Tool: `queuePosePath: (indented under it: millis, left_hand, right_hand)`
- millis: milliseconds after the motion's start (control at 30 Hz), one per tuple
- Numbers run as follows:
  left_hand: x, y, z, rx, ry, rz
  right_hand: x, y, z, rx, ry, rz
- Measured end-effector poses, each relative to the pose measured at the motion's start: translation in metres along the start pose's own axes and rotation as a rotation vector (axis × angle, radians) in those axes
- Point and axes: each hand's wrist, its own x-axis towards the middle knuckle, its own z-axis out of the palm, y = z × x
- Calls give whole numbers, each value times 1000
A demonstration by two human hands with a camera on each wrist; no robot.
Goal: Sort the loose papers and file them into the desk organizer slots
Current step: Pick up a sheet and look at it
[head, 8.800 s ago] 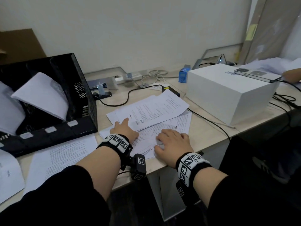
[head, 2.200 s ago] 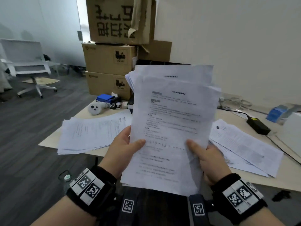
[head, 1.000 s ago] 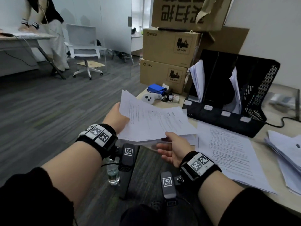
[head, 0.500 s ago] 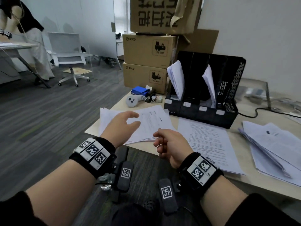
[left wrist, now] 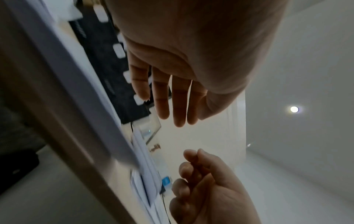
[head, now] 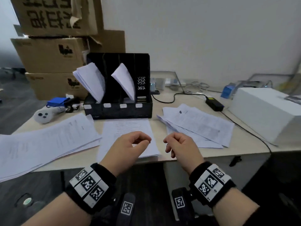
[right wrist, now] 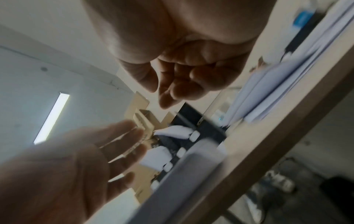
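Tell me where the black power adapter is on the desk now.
In the head view the power adapter lies at the back right of the desk, between the right pile of papers and the white box.

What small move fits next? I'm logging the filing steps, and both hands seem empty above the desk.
Probably lower the right hand onto the fanned pile on the right and gather it. Both it and the left hand hold nothing, three piles lie loose on the desk, and the organizer has paper in only two slots.
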Motion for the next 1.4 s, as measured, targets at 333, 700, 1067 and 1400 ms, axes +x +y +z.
queuePosePath:
  millis: [333, 700, 1067, 1400]
  left_hand:
    - [46, 22, 114, 143, -120, 148]
    - [106, 28, 163, -306, 55, -305]
    - [112, 9, 182, -336, -14, -383]
    - [98, 0, 186, -191, 36, -207]
  right_hand:
    - [32, 92, -141, -557, 363, -118]
    - [60, 127, -168, -1044, 1, 82]
    - [58, 138, -168, -1070, 136, -6]
    - [55, 145, -169, -1045, 161, -45]
